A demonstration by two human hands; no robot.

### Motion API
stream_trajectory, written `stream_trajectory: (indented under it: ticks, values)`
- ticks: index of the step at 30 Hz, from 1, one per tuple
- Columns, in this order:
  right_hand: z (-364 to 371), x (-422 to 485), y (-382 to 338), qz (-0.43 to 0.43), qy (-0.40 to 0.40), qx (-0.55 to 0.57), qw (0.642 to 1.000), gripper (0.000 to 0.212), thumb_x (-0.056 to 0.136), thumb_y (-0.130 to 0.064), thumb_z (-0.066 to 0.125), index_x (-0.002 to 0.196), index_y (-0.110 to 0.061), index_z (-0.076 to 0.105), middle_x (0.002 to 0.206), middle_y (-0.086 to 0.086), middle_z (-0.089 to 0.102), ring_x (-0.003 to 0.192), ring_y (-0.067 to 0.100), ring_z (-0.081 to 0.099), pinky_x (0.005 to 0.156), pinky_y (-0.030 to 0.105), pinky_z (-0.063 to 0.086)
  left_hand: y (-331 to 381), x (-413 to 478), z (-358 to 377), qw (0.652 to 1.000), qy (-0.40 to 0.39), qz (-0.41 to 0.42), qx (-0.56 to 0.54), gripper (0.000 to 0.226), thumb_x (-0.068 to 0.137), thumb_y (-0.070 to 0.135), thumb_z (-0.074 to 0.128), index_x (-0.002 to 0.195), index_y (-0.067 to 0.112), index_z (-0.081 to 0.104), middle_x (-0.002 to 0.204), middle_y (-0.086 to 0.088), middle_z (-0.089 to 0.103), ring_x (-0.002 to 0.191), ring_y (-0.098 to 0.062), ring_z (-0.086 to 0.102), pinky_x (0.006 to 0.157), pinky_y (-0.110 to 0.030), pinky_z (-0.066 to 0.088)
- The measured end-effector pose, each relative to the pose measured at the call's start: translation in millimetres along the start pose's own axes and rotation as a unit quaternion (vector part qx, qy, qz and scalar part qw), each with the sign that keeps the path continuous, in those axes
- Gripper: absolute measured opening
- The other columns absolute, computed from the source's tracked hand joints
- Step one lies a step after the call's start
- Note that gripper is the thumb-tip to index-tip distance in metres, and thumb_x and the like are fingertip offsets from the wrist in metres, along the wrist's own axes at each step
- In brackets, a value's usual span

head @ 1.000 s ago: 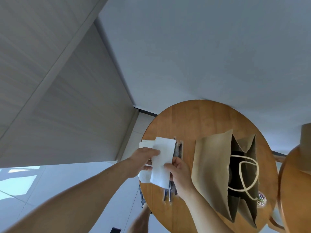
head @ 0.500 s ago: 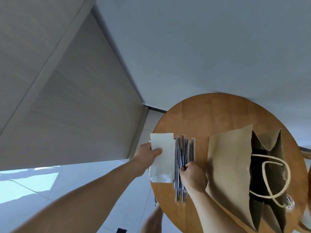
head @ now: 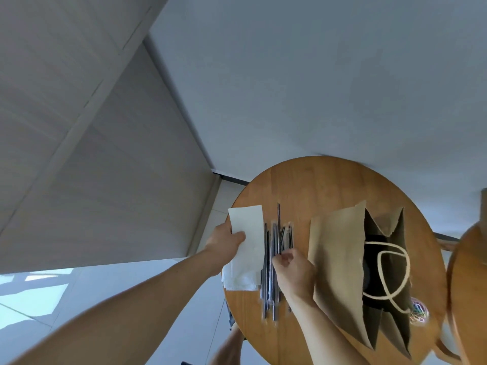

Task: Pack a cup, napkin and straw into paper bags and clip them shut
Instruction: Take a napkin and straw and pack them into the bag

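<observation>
Left hand point(head: 225, 242) pinches one napkin point(head: 249, 238) by its left edge, thumb on top, holding it over the napkin stack point(head: 238, 279) at the left rim of the table point(head: 316, 185). The napkin's long axis runs away from the person, its free short edge at the far end. Just beside it lie the straws point(head: 274, 262), a loose bundle in clear wrappers, all lying the same way, ends toward and away from the person. Right hand point(head: 295, 272) has its fingertips closed on what looks like one straw near the middle, though the blur makes it hard to say how many are caught. Best play here, I'd judge: roll a single straw clear of the pile with thumb and forefinger, then lift it level so the neighbours stay put. To the right stands the bag point(head: 340, 272), mouth open toward the right, a dark cup point(head: 371, 272) already inside. Tip the straw end-first to drop it in alongside. Coloured clips point(head: 419, 312) wait just beside the bag.
</observation>
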State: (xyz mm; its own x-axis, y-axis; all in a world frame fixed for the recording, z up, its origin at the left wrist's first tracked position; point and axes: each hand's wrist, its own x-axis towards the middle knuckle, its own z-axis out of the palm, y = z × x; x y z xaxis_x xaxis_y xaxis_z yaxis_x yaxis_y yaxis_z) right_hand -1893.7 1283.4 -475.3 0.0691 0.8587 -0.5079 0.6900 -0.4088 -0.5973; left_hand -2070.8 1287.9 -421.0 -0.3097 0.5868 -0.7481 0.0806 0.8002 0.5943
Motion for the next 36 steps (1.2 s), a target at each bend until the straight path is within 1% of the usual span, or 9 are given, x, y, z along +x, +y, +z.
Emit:
stream_trajectory:
  ticks: [3,8,13,17,20,24,27,33,36]
  values:
    - [-15.3,-13.5,-26.4,-0.068,-0.027,0.076,0.994,0.016,0.083,-0.024,0.070,0.075,-0.033,0.060,0.070,-0.014,0.065,0.071,0.003,0.062,0.060,0.012,0.045,18.8,-8.8,1.1,1.000,0.005,0.029,-0.006,0.034,0.095,0.015,0.053,0.128,0.018,0.059,0.112,-0.004,0.069,0.101,-0.026,0.065,0.088,-0.040,0.056]
    - [-43.8,-25.8,-62.3,-0.129,-0.051,0.081,0.987,0.015,0.083,-0.028,0.071,0.075,-0.037,0.062,0.072,-0.019,0.066,0.073,-0.004,0.061,0.061,0.008,0.043,58.5,-30.0,1.7,0.993,-0.032,0.070,-0.094,0.019,0.086,0.018,0.059,0.102,0.018,0.069,0.102,-0.014,0.071,0.100,-0.035,0.067,0.094,-0.054,0.053]
    - [-78.4,-33.8,-86.2,-0.147,-0.050,0.118,0.981,0.017,0.083,-0.029,0.074,0.076,-0.039,0.063,0.076,-0.017,0.067,0.074,-0.001,0.064,0.067,0.014,0.049,86.5,-53.5,-3.8,0.982,-0.053,0.152,-0.095,0.019,0.090,0.023,0.070,0.108,0.017,0.072,0.098,0.005,0.076,0.092,-0.016,0.071,0.076,-0.028,0.054]
    - [-115.7,-36.8,-114.1,-0.159,-0.030,0.152,0.975,0.034,0.079,-0.039,0.079,0.104,-0.032,0.057,0.099,-0.018,0.062,0.093,-0.001,0.059,0.077,0.013,0.044,120.3,-69.8,-13.2,0.975,-0.045,0.182,-0.120,0.009,0.093,0.019,0.066,0.098,0.015,0.073,0.096,-0.002,0.077,0.089,-0.021,0.073,0.071,-0.030,0.057]
    - [-153.4,-31.4,-143.2,-0.177,0.006,0.186,0.966,0.048,0.080,-0.036,0.079,0.120,-0.028,0.053,0.111,-0.018,0.060,0.098,0.000,0.059,0.080,0.016,0.047,150.1,-82.7,-20.4,0.963,-0.081,0.200,-0.159,0.011,0.095,0.013,0.064,0.103,0.011,0.071,0.104,-0.009,0.076,0.094,-0.026,0.073,0.079,-0.038,0.058]
    - [-185.8,-30.9,-162.3,-0.193,-0.049,0.219,0.955,0.029,0.083,-0.030,0.077,0.106,-0.031,0.061,0.100,-0.013,0.069,0.085,-0.002,0.067,0.067,0.014,0.053,176.3,-101.8,-17.3,0.955,-0.114,0.231,-0.147,0.019,0.095,0.016,0.064,0.112,0.009,0.069,0.110,-0.009,0.074,0.102,-0.029,0.071,0.092,-0.047,0.055]
    - [-194.8,-34.7,-162.1,-0.202,-0.075,0.215,0.953,0.026,0.084,-0.033,0.076,0.106,-0.029,0.064,0.097,-0.012,0.072,0.086,0.003,0.069,0.077,0.029,0.058,182.9,-113.1,-10.8,0.953,-0.124,0.234,-0.146,0.022,0.095,0.016,0.064,0.114,0.006,0.069,0.110,-0.010,0.074,0.102,-0.030,0.071,0.094,-0.048,0.055]
    - [-217.2,-37.8,-166.1,-0.235,-0.064,0.205,0.948,0.018,0.081,-0.028,0.080,0.091,-0.033,0.066,0.087,-0.014,0.073,0.075,-0.001,0.068,0.060,0.014,0.052,201.6,-132.5,-2.5,0.957,-0.118,0.241,-0.110,0.024,0.090,0.026,0.071,0.107,0.010,0.073,0.101,-0.002,0.077,0.093,-0.022,0.074,0.079,-0.032,0.059]
    - [-231.6,-37.4,-168.6,-0.253,-0.076,0.190,0.946,0.015,0.081,-0.027,0.080,0.087,-0.033,0.068,0.086,-0.011,0.074,0.076,0.003,0.070,0.067,0.023,0.056,211.9,-140.6,1.3,0.953,-0.136,0.248,-0.104,0.024,0.089,0.027,0.072,0.105,0.009,0.073,0.100,-0.004,0.077,0.092,-0.022,0.074,0.077,-0.031,0.059]
